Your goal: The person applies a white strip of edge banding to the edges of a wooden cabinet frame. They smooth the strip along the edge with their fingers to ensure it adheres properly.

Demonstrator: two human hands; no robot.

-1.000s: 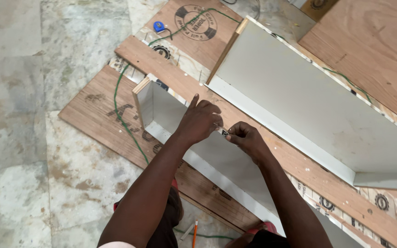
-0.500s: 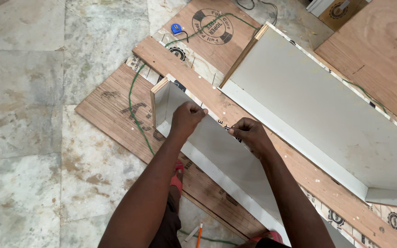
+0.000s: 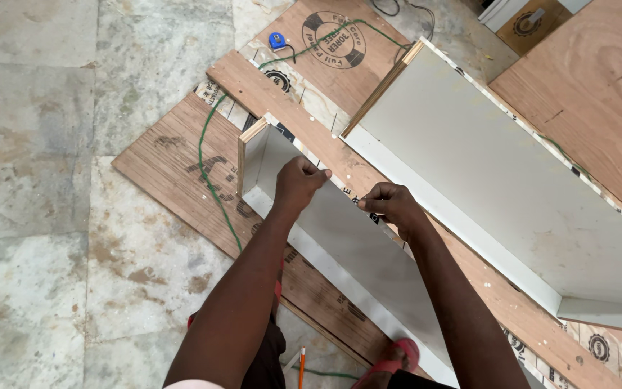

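A small white panel (image 3: 354, 245) stands on edge on brown plywood, with a short end piece (image 3: 251, 155) joined to it at the far left. My left hand (image 3: 298, 186) pinches the panel's top edge close to that corner. A short way to the right along the same edge, my right hand (image 3: 391, 207) has its fingertips closed on the edge. Whether those fingers hold anything small is too hidden to tell. Both forearms reach in from the bottom of the view.
A larger white L-shaped panel (image 3: 498, 173) lies to the right on plywood sheets (image 3: 167, 162). A green cord (image 3: 205, 180) loops past the small panel. Farther away lies a blue tape measure (image 3: 277, 41). Near my feet are a pencil (image 3: 301, 367) and a red sandal (image 3: 397, 355).
My hands have moved slightly apart along the panel's top edge. The view has shifted a little, bringing more of the floor and far boards into sight.
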